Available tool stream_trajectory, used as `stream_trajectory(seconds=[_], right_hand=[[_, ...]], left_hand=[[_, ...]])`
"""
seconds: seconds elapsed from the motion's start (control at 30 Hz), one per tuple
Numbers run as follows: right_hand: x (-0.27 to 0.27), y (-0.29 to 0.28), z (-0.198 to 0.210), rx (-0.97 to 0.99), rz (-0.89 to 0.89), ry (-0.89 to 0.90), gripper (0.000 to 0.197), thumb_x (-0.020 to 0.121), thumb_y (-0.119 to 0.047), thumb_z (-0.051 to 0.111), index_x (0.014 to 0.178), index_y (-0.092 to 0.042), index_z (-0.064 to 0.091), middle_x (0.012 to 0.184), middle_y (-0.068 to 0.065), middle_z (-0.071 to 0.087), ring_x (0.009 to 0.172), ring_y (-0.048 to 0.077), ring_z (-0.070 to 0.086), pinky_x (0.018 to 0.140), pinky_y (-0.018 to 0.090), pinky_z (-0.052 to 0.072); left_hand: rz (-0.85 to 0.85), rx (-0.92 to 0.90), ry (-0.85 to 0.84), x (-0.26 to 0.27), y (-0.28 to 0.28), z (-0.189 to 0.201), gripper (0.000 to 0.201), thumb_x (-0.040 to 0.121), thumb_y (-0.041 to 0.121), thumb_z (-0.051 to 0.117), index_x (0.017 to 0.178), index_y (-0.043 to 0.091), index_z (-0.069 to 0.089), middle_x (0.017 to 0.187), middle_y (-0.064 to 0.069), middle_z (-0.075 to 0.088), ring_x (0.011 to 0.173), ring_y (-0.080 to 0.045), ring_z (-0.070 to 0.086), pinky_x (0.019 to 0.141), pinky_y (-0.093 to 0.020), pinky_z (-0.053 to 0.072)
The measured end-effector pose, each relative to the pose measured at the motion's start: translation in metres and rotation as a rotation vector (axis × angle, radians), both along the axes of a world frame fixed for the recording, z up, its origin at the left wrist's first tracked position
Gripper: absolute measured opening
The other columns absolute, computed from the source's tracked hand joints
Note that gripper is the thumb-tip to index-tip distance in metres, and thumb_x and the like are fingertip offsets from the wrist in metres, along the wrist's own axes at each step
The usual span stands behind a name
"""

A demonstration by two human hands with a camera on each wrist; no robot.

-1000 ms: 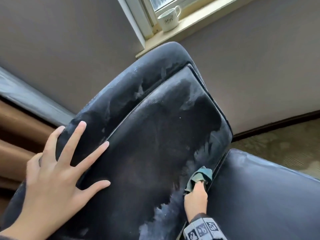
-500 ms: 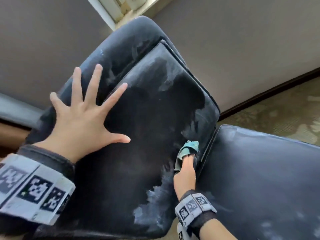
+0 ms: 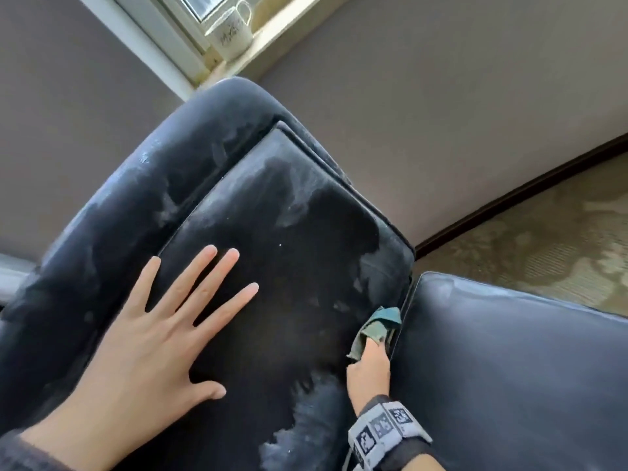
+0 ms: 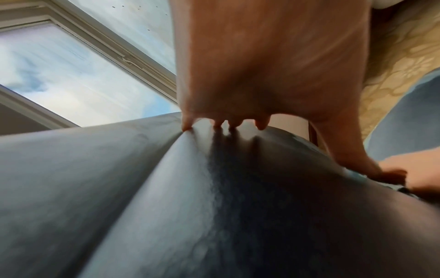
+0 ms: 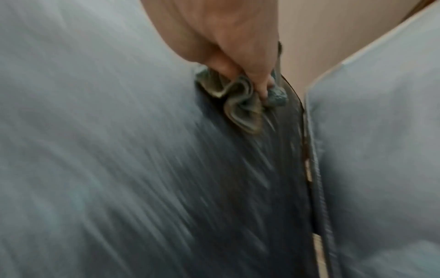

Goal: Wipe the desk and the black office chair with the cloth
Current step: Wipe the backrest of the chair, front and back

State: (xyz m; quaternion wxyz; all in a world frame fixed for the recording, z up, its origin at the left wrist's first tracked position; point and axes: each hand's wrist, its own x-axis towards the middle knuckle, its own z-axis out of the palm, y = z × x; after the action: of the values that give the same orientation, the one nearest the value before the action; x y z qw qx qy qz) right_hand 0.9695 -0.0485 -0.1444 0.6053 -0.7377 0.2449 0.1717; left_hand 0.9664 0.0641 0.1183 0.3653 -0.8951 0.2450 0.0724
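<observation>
Our left hand [image 3: 142, 338] lies flat on the dusty chair backrest [image 3: 272, 232]; right hand [image 3: 368, 372] grips the cloth [image 3: 377, 326] at the seat [image 3: 509, 368] gap. Mug [image 3: 231, 32] on windowsill [image 3: 289, 27].

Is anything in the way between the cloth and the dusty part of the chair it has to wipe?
Nothing visible. The right hand grips the cloth against the backrest, beside the dust. The left hand lies flat, apart.

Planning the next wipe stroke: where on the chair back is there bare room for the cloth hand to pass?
Free: the panel between the left hand and the cloth, up to its top edge. Crowded: the crease beside the seat, where the right hand works.
</observation>
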Motion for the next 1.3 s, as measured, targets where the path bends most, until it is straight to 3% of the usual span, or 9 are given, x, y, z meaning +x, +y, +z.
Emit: stream_trajectory(seconds=[0.07,0.13,0.2,0.3,0.5,0.73,0.83,1.0,1.3], right_hand=[[0.018,-0.010,0.029,0.137,-0.135,-0.180,0.049,0.089,0.003,0.043,0.138,-0.004,0.038,0.101,0.002,0.058,0.092,0.006,0.059,0.076,0.001,0.034],[0.045,-0.017,0.066,0.261,-0.243,-0.406,0.059,0.089,-0.006,0.046,0.145,-0.010,0.029,0.120,0.008,0.055,0.109,0.008,0.056,0.090,0.011,0.039],[0.062,-0.010,0.080,0.004,-0.129,-0.547,0.085,0.080,0.012,0.047,0.150,-0.016,0.009,0.156,0.009,0.010,0.142,0.018,0.018,0.113,0.023,0.022],[0.053,-0.003,0.059,-0.197,0.045,-0.423,0.097,0.082,0.014,0.045,0.141,-0.023,-0.022,0.155,0.004,-0.021,0.145,0.025,-0.008,0.118,0.034,0.013],[0.031,-0.016,0.024,-0.016,0.035,0.044,0.044,0.088,0.006,0.041,0.131,0.000,0.037,0.140,0.018,0.039,0.123,0.029,0.043,0.100,0.026,0.030],[0.075,-0.016,0.062,-0.055,-0.108,-0.376,0.092,0.079,0.019,0.044,0.150,-0.019,-0.001,0.155,0.009,-0.020,0.145,0.024,-0.003,0.111,0.015,0.004],[0.057,-0.012,0.024,-0.093,-0.034,-0.230,0.090,0.080,0.015,0.048,0.150,-0.012,-0.001,0.156,0.010,-0.017,0.145,0.023,-0.003,0.114,0.018,0.004],[0.028,-0.017,-0.015,0.043,0.020,0.014,0.055,0.078,0.015,0.041,0.132,0.002,0.037,0.138,0.023,0.040,0.119,0.035,0.045,0.102,0.036,0.036],[0.082,-0.043,0.059,-0.122,-0.089,-0.518,0.092,0.073,0.025,0.041,0.149,-0.023,0.021,0.157,0.008,-0.011,0.145,0.029,-0.002,0.109,0.023,0.017]], left_hand=[[0.015,-0.008,0.016,-0.001,-0.002,-0.002,0.135,0.026,0.065,0.085,0.145,0.026,0.037,0.157,-0.010,0.021,0.145,-0.030,0.019,0.110,-0.063,0.016],[0.028,-0.027,0.020,-0.001,-0.003,-0.003,0.135,0.024,0.064,0.086,0.144,0.026,0.038,0.157,-0.010,0.021,0.145,-0.030,0.019,0.110,-0.063,0.016],[0.029,-0.005,0.032,0.001,-0.003,-0.002,0.134,0.024,0.062,0.088,0.144,0.025,0.039,0.157,-0.010,0.021,0.145,-0.030,0.019,0.111,-0.063,0.015],[0.043,-0.013,0.049,0.000,0.000,0.002,0.134,0.022,0.060,0.088,0.143,0.024,0.041,0.157,-0.010,0.022,0.145,-0.029,0.019,0.111,-0.061,0.015],[0.070,-0.007,0.080,-0.009,0.005,0.001,0.135,0.019,0.057,0.088,0.141,0.022,0.043,0.156,-0.011,0.024,0.144,-0.030,0.020,0.110,-0.063,0.017],[0.082,-0.023,0.044,-0.008,0.003,-0.003,0.130,0.024,0.054,0.090,0.141,0.023,0.044,0.157,-0.010,0.022,0.144,-0.030,0.021,0.110,-0.062,0.016],[0.091,-0.052,0.013,-0.008,0.000,-0.003,0.129,0.023,0.045,0.093,0.140,0.021,0.045,0.156,-0.009,0.025,0.143,-0.029,0.023,0.109,-0.061,0.017],[0.087,-0.086,-0.080,0.002,-0.016,-0.006,0.133,0.021,0.044,0.095,0.142,0.021,0.043,0.156,-0.014,0.021,0.144,-0.033,0.021,0.109,-0.064,0.014],[0.080,-0.076,-0.118,0.014,-0.010,-0.013,0.139,0.018,0.050,0.093,0.143,0.022,0.040,0.157,-0.018,0.014,0.145,-0.038,0.013,0.108,-0.064,0.014]])
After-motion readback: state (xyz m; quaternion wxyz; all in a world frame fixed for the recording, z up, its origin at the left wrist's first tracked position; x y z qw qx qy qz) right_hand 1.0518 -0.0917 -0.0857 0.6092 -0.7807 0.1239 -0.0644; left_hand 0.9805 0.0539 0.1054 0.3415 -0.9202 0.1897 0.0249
